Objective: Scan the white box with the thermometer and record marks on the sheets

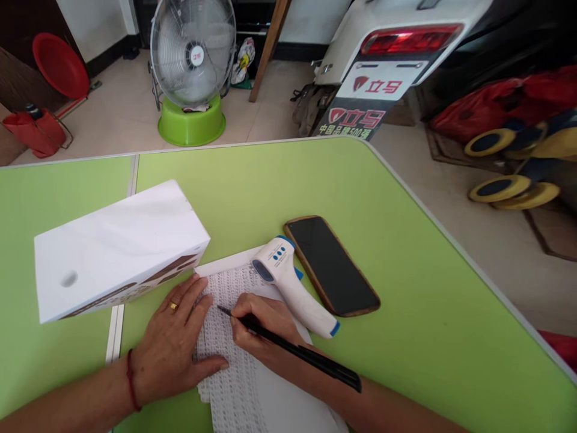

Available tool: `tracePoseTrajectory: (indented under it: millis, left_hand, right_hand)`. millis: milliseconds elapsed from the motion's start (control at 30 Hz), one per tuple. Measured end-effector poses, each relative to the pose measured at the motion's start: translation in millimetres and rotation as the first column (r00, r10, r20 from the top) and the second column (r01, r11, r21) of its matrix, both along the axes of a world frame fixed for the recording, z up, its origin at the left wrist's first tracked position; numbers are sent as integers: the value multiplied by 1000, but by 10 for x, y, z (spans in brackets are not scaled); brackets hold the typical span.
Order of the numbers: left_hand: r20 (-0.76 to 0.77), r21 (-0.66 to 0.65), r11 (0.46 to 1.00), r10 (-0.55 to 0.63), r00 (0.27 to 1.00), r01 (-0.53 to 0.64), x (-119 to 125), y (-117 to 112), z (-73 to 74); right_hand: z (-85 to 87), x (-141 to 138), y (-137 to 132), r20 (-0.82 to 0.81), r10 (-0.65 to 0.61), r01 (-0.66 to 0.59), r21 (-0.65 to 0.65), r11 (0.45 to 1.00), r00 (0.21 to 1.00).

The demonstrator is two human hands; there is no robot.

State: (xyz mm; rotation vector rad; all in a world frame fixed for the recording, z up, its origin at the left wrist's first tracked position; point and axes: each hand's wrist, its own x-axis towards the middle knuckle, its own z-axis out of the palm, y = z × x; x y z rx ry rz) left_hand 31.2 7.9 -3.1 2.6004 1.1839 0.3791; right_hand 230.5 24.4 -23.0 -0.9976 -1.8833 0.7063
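My right hand [265, 328] grips a black pen [306, 356], its tip close to a sheet of paper [234, 385] covered with rows of small handwriting or print. Whether the tip touches the paper I cannot tell. Flat across the sheet's left edge lies my left hand [174, 343], fingers stretched out, with a ring and a red wrist string. A white and blue infrared thermometer [293, 288] rests on the paper's upper right part. Beside it is a dark-screened phone [333, 264] in a brown case. The sheet's right side looks blank.
A white box [121, 234] stands on the green table [252, 180] at left. Beyond the table are a fan [193, 54] on a green tub [192, 123], a white scooter [392, 42], and a red basin [61, 65]. Yellow and blue wheel-like parts [500, 187] lie at right.
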Motion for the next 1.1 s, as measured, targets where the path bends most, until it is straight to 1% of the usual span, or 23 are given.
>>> tracePoseTrajectory:
  millis: [100,267,400,533,633,767,867,967,1100]
  left_hand:
    - [20,-14,1000,1,1000,-1,-4,0,-3]
    - [5,-13,1000,-3,1000,3,-7,7,6]
    - [30,-25,1000,5,1000,-5,-7,8,11]
    - [33,-16,1000,3,999,-2,-4,8,16]
    - [20,-7,1000,-3,1000,4,0,8,20]
    - [30,-17,1000,3,1000,-2,1,6,12]
    - [27,-14,1000,2,1000,-2,-1,5,3]
    - [20,-12,1000,-3,1000,4,-2,9,7]
    - [-6,-1,1000,-14,1000,14,3,20,25]
  right_hand:
    - [8,-4,6,-10,4,-4,0,1000,1000]
    - [4,-5,13,-2,-5,5,19,1000,1000]
    - [-5,-2,10,-15,5,-4,30,1000,1000]
    - [1,1,3,-10,-1,1,-20,1000,1000]
    - [7,1,-4,-16,-5,4,-25,1000,1000]
    - [-4,-6,-20,-25,-50,49,-47,998,998]
    - [-18,-10,-30,-25,-57,55,-60,997,998]
    - [-23,-7,-31,-30,-87,85,-52,995,996]
    - [-12,10,-26,-1,-50,50,-6,999,999]
